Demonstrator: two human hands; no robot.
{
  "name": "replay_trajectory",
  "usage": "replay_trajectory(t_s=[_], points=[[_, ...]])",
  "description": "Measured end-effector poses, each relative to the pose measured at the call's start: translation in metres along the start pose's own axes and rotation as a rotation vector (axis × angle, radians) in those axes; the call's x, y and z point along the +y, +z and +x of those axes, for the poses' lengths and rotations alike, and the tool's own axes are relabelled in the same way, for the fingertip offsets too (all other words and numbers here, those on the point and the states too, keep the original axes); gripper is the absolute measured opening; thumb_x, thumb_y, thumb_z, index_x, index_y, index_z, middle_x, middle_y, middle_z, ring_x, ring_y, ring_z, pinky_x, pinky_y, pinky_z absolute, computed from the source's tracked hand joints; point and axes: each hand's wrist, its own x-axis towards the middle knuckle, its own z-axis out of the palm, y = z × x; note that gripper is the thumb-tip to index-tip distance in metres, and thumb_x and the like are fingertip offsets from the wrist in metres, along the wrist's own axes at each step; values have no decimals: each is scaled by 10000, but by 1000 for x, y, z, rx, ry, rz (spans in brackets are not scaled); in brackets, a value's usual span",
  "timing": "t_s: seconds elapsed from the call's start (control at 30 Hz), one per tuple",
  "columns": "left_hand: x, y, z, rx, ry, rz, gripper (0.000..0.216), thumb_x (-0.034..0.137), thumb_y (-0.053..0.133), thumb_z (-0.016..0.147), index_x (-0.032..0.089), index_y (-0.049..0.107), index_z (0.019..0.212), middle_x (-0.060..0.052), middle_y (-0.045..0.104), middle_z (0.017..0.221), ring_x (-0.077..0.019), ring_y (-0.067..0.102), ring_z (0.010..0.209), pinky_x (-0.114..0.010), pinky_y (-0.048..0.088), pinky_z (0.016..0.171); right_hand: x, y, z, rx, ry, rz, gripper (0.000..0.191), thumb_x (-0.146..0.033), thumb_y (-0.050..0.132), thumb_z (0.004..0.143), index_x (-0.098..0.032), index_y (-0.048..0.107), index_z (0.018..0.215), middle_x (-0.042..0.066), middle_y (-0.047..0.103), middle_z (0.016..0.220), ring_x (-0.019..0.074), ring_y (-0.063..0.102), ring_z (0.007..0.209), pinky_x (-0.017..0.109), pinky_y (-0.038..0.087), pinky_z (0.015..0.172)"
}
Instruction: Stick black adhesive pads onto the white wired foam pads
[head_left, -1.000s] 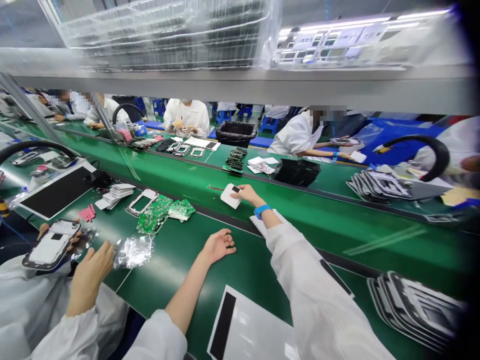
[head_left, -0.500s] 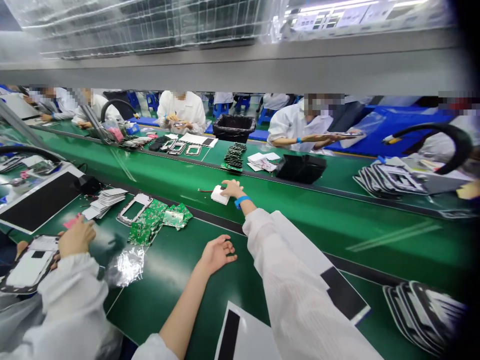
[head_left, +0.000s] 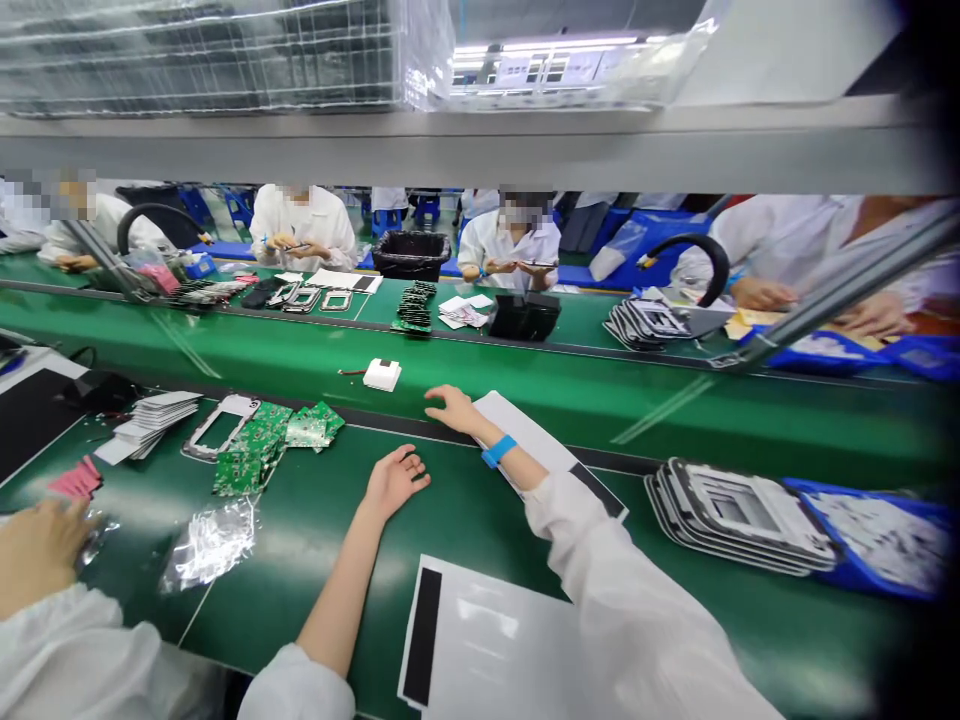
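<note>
A small white part with a black square (head_left: 382, 374) lies on the green conveyor belt (head_left: 525, 385), apart from both hands. My right hand (head_left: 452, 407), with a blue wristband, hovers open just right of it, over the belt's near edge, holding nothing. My left hand (head_left: 394, 481) rests on the green work mat, fingers loosely curled, palm up and empty. A white sheet with a black strip (head_left: 480, 640) lies in front of me. Another such sheet (head_left: 525, 440) lies under my right forearm.
Green circuit boards (head_left: 262, 440), a white frame (head_left: 214, 428) and a stack of cards (head_left: 150, 415) lie to my left. A neighbour's hand (head_left: 37, 550) is at far left. Stacked white frames (head_left: 739, 515) sit right. Across the belt, several workers sit by a black bin (head_left: 411, 255).
My right hand set the white part down on the belt, let go and drew back toward me. The view turned right. My left hand stayed put.
</note>
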Motion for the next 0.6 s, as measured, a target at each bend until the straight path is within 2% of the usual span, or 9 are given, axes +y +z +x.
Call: replay_trajectory(t_s=[0.1, 0.2, 0.37, 0.47, 0.6], points=[[1, 0, -3, 7, 18, 3, 282, 350, 567, 914, 144, 588, 1105, -62, 627, 1031, -165, 623, 839, -353, 549, 731, 20, -25, -56, 56, 14, 177, 235, -309, 625, 905, -153, 637, 1081, 76, 641, 1154, 221, 613, 1051, 455, 495, 919], [1, -2, -5, 17, 34, 1, 275, 346, 568, 914, 143, 590, 1099, -61, 628, 1029, -164, 623, 840, -354, 549, 735, 40, -55, -113, 141, 75, 367, 216, -314, 697, 823, -159, 683, 973, 80, 691, 1075, 223, 639, 998, 432, 494, 915], [1, -3, -9, 49, 56, 18, 256, 342, 568, 914, 142, 597, 1071, -53, 631, 1000, -159, 621, 824, -356, 546, 741, 67, -99, -197, 301, 213, 678, 277, -353, 764, 692, -183, 714, 904, 93, 731, 949, 241, 669, 881, 424, 505, 855], [2, -2, -12, 71, 64, 43, 233, 346, 567, 913, 140, 606, 1014, -37, 631, 936, -151, 614, 790, -355, 538, 741, 78, -110, -237, 430, 250, 850, 265, -394, 735, 705, -236, 695, 914, 62, 724, 956, 222, 668, 877, 430, 507, 854], [4, 0, -15, 98, 68, 76, 154, 293, 576, 892, 145, 611, 911, -10, 615, 799, -152, 601, 741, -368, 522, 754, 94, -102, -278, 590, 276, 994, 229, -433, 702, 720, -276, 663, 882, 36, 696, 953, 214, 661, 870, 458, 505, 865]])
